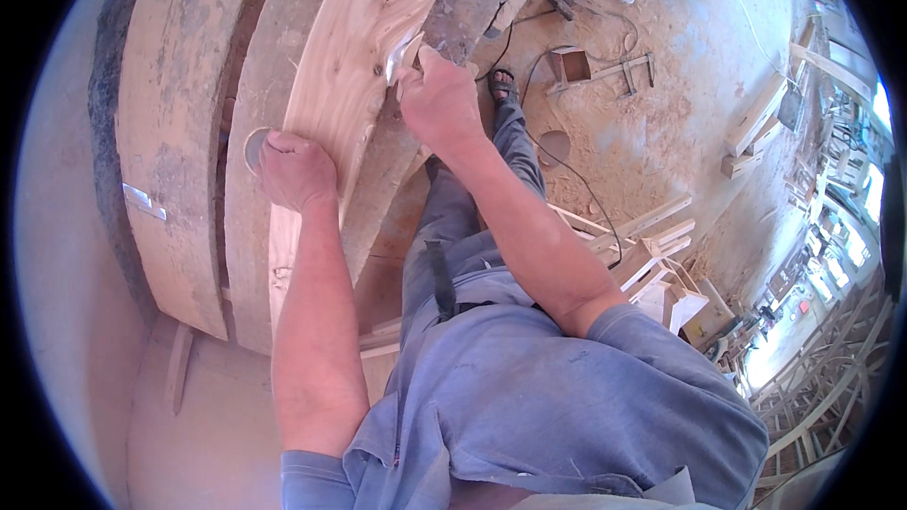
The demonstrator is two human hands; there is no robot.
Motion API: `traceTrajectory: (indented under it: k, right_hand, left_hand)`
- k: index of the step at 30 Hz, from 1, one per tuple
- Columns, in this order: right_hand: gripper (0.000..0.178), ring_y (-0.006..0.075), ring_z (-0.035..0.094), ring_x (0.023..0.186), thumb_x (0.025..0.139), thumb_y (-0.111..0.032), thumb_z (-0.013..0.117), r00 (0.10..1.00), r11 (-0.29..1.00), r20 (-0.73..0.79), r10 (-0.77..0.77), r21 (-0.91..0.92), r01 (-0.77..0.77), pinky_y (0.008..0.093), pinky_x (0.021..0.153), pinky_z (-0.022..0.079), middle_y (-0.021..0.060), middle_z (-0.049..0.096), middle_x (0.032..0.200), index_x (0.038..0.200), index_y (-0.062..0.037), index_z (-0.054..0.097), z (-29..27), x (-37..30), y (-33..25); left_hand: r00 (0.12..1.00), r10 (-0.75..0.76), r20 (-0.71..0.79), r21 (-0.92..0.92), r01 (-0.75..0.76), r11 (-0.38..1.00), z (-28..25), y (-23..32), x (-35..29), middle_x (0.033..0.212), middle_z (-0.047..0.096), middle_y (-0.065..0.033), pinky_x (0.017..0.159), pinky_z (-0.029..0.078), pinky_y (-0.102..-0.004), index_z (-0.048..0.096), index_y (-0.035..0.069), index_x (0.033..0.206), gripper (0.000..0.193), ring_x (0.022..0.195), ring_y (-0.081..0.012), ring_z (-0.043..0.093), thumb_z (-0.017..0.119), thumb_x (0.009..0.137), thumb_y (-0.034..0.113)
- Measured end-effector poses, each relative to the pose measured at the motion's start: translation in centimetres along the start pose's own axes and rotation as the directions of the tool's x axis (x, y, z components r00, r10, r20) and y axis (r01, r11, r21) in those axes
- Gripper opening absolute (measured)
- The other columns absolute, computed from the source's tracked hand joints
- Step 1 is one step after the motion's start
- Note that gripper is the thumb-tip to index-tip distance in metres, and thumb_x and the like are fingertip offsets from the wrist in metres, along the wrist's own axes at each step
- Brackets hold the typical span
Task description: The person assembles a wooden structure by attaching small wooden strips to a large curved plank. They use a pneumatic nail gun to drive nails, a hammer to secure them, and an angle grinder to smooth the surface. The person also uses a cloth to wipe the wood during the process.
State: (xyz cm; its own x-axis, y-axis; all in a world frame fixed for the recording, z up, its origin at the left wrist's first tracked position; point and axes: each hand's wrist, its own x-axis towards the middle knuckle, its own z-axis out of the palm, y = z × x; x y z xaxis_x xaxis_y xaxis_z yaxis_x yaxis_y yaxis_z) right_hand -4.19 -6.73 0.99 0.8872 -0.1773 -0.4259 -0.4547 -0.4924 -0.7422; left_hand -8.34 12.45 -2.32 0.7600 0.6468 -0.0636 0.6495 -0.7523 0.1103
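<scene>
Plank (333, 76), upper centre; likely stiff, fairly heavy; hold its edges
Left fingers (275, 144) grip a disc (253, 147); right fingers (410, 87), a thin piece (414, 49)

Cannot see the fingertips of the left hand (299, 173), nor the right part of the disc (253, 149) beneath it. Cannot make out the full shape of the pale piece (407, 55), partly covered by the right hand (437, 99). Lose the plank (351, 66) at the far edge, and partly behind the left forearm (316, 340). Cannot see the left foot, hidden past the boards (378, 165). Cannot identify the small, blurred clutter (836, 246) along the right.
</scene>
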Motion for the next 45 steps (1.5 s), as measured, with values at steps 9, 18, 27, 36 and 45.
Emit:
traceTrajectory:
  k: [9,18,27,36,45]
  right_hand:
    - [0.024,0.0195,0.068,0.055,0.100,-0.015,0.056,0.989,0.977,0.092,0.113,0.170,-0.127,0.0350,0.057,0.054,0.0123,0.068,0.070,0.095,0.0049,0.070,0.7,2.0,1.2]
    - [0.025,0.0203,0.069,0.054,0.100,-0.014,0.054,0.965,0.966,0.141,0.220,0.103,-0.236,0.0358,0.056,0.054,0.0137,0.068,0.070,0.095,0.0065,0.068,0.4,2.5,-0.1]
    - [0.026,0.0503,0.067,0.096,0.090,-0.016,0.057,0.967,0.964,0.164,0.194,0.149,-0.219,0.0526,0.087,0.052,0.0330,0.069,0.094,0.093,0.0045,0.073,0.6,2.3,0.5]
    - [0.022,0.0489,0.068,0.095,0.083,-0.013,0.061,0.965,0.998,0.263,0.026,-0.065,-0.009,0.0514,0.086,0.055,0.0323,0.069,0.090,0.086,0.0044,0.073,-0.6,2.6,-0.2]
    - [0.032,0.0435,0.071,0.087,0.094,-0.027,0.056,0.954,0.956,0.218,0.207,0.160,-0.244,0.0497,0.078,0.056,0.0300,0.070,0.087,0.092,0.0026,0.068,-2.1,2.1,-0.4]
  left_hand:
    - [0.995,-0.056,0.083,-0.042,0.059,0.997,-0.3,0.2,0.2,0.114,0.071,-0.0204,0.098,0.041,-0.0537,0.072,-0.001,0.105,0.051,0.110,-0.0419,0.061,0.033,0.103,0.032]
    - [0.994,-0.066,0.091,-0.026,0.069,0.997,-0.3,0.4,-0.1,0.114,0.071,-0.0200,0.098,0.042,-0.0538,0.072,-0.001,0.109,0.052,0.109,-0.0428,0.061,0.031,0.103,0.032]
    - [0.998,-0.043,0.035,-0.061,0.045,0.997,0.0,0.0,-0.1,0.110,0.071,-0.0214,0.093,0.043,-0.0554,0.071,-0.001,0.100,0.052,0.104,-0.0441,0.061,0.031,0.102,0.032]
    - [0.992,0.120,0.038,0.105,-0.124,0.987,1.7,-1.3,0.3,0.101,0.070,-0.0245,0.084,0.049,-0.0515,0.068,-0.002,0.091,0.046,0.098,-0.0451,0.062,0.037,0.102,0.030]
    - [0.972,0.210,-0.102,0.142,-0.195,0.971,2.9,-2.6,0.6,0.081,0.067,-0.0136,0.067,0.056,-0.0476,0.058,0.004,0.103,0.014,0.081,-0.0350,0.071,0.057,0.094,0.016]
